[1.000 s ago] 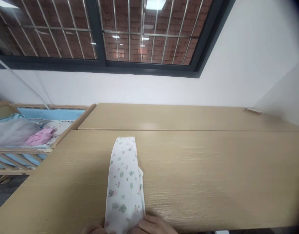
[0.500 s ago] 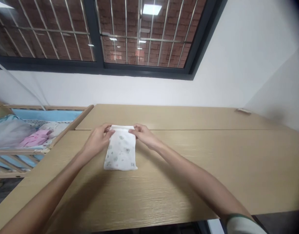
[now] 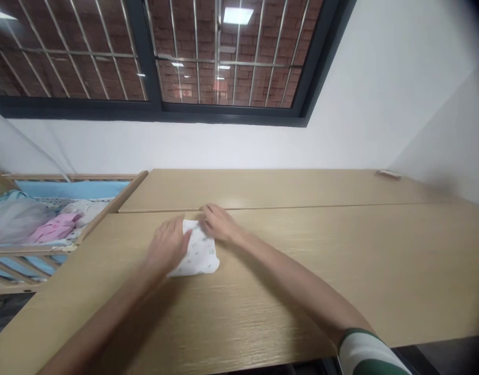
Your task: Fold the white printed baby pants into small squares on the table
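A small white cloth with a pale printed pattern (image 3: 200, 256) lies folded on the light wooden table (image 3: 302, 260). My left hand (image 3: 168, 249) rests flat on the cloth's left part, fingers stretched out and a little smeared by motion. My right hand (image 3: 218, 224) touches the cloth's far right corner with its fingers bent down onto it; whether it pinches the fabric I cannot make out.
A wooden cot (image 3: 47, 229) with blue lining, a pink cloth (image 3: 55, 227) and grey fabric stands at the left of the table. A small flat object (image 3: 388, 174) lies at the table's far right, near the wall. A barred window (image 3: 153, 52) is above.
The long cloth strip was folded away from me into a short packet. Both hands then moved from its far edge onto it, the left now lying flat on top.
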Tool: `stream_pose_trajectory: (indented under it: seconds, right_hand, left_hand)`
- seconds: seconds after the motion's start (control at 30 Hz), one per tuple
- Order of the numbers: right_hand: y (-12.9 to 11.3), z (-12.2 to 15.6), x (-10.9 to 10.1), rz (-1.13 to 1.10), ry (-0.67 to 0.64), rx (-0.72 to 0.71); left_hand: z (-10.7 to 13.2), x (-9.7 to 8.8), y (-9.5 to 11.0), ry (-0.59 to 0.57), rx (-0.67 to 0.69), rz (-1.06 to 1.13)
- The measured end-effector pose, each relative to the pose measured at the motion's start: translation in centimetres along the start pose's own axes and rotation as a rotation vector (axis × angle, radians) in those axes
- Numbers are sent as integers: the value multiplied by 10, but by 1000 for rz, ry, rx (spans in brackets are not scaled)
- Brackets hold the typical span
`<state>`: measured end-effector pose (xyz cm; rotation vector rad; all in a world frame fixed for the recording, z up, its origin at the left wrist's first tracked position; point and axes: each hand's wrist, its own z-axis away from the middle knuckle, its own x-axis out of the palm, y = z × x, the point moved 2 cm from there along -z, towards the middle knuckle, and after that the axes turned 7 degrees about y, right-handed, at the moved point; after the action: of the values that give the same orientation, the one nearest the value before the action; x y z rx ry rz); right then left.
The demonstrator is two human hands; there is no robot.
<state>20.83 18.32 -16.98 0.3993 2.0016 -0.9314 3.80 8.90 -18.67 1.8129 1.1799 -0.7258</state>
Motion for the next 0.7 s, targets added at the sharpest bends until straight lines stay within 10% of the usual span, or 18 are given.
stream_pose_trajectory:
  seconds: [0.17, 0.3, 0.7]
  right_hand:
    - [-63, 48, 14, 29, -239, -542]
    - [-75, 67, 42, -33, -482, -578]
    - [37, -18, 43, 108, -398, -243]
  left_hand:
    - [106, 9, 37, 19, 309, -216]
    - [130, 23, 43, 1, 364, -274]
    - [124, 36, 33, 225, 371, -341]
